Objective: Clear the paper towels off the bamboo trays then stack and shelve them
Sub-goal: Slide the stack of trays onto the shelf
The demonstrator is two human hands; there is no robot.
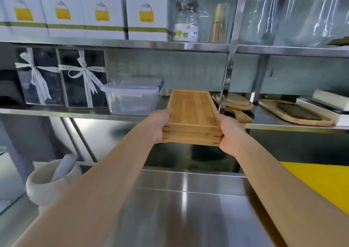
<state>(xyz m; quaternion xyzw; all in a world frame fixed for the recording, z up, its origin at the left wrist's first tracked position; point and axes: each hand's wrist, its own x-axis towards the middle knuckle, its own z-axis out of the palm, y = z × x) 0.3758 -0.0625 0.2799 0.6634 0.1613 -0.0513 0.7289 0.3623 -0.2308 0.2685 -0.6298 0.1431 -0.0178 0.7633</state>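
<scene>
A stack of three bamboo trays (191,111) lies lengthwise, its far end over the middle steel shelf (56,111) and its near end sticking out past the shelf's front edge. My left hand (158,127) grips the stack's near left corner. My right hand (227,133) grips the near right corner. The top tray is bare, with no paper towel on it. Both forearms reach up from the counter.
A clear lidded plastic box (132,97) stands just left of the trays. Round wooden boards (235,101) lie just right, beside a shelf post (225,80). Ribboned gift boxes (62,77) sit further left. A stone mortar (51,180) and a yellow board (319,182) are on the counter.
</scene>
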